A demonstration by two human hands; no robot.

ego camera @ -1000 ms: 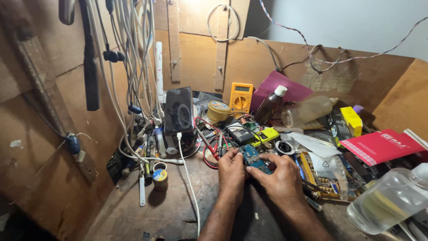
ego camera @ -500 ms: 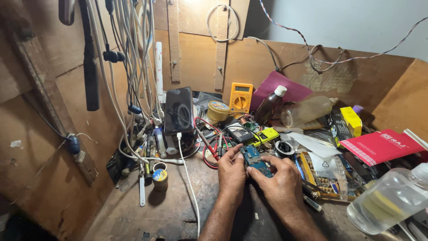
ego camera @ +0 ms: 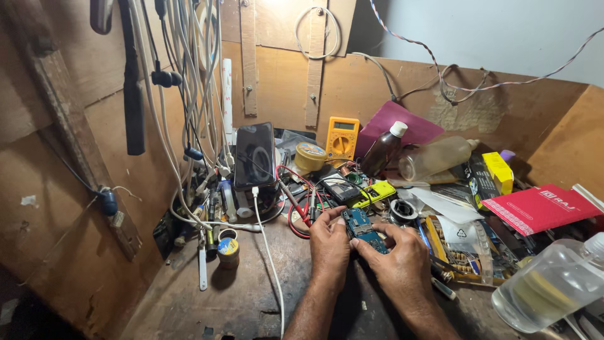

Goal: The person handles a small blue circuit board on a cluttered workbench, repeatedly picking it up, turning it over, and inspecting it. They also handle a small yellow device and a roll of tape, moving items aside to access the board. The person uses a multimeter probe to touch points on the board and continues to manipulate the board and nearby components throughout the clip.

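A small blue-green circuit board is gripped between both hands above the cluttered wooden bench. My left hand pinches its near-left edge with thumb and fingers. My right hand closes over its right side, fingers curled across the lower end. Just beyond the board lie a yellow phone shell, a dark phone body and red and black probe leads.
A yellow multimeter leans on the back wall beside a brown bottle. A phone on a stand trails a white cable. A clear plastic bottle lies at right, a red box beyond it. Cables hang at left.
Both hands have lifted the board slightly and shifted their grip; my right fingers now wrap further over it. Nothing else on the bench has moved.
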